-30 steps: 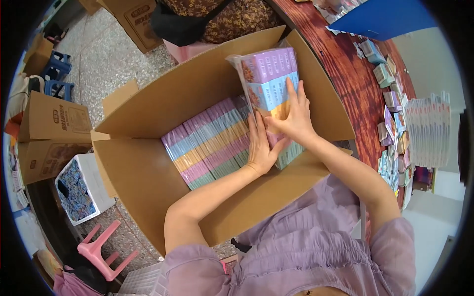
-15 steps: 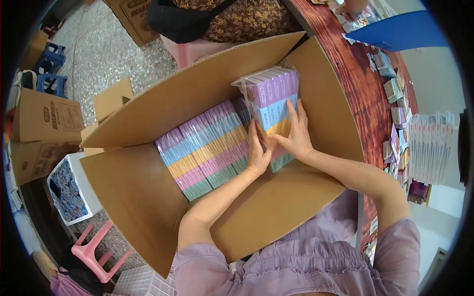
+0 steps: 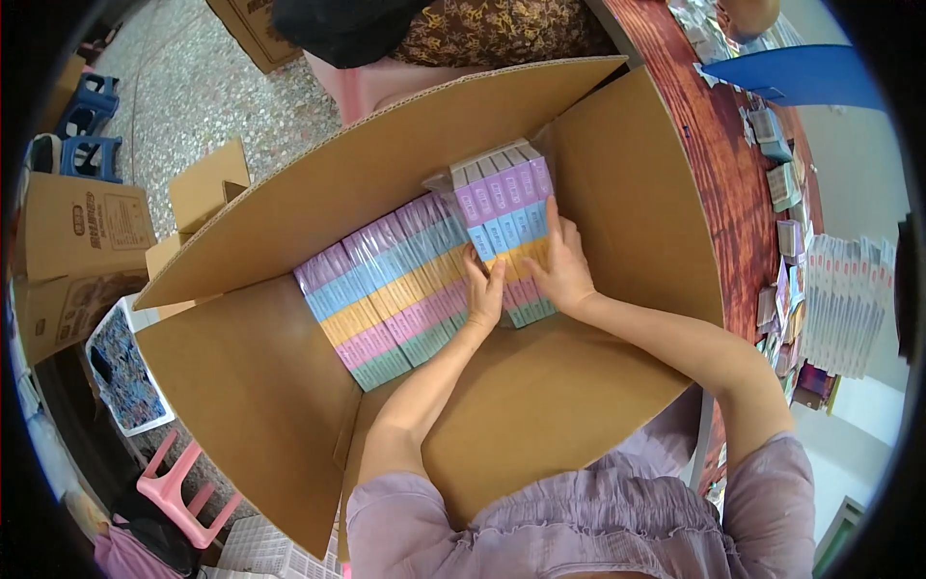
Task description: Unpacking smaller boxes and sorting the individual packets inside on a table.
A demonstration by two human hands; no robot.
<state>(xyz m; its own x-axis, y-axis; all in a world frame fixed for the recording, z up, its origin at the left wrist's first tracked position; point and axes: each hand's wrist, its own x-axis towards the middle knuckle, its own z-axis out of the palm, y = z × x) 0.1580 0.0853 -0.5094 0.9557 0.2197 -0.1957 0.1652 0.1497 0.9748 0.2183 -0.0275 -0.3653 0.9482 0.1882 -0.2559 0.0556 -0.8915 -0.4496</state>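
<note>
Inside a large open cardboard carton (image 3: 540,405), both hands grip a clear-wrapped bundle of small boxes (image 3: 506,188) striped purple, blue, orange, pink and green. My left hand (image 3: 484,294) presses its left side, thumb on the front. On the right side, my right hand (image 3: 564,268) lies along it, fingers up and thumb on the orange band. The bundle stands at the right end of a row of matching wrapped bundles (image 3: 386,289), its top rising above theirs. Loose film sticks out at its upper left corner. Its underside is hidden in the carton.
A wooden-patterned table (image 3: 666,106) with several small card packs runs along the right, past a blue panel (image 3: 801,75). Beyond the carton, a person sits on a pink stool (image 3: 371,89). To the left are another carton (image 3: 92,227), a white bin (image 3: 130,372) and a pink stool (image 3: 183,492).
The bundle has moved left and down against the row, and now stands straighter. Both hands have moved with it. The whole view has shifted slightly.
</note>
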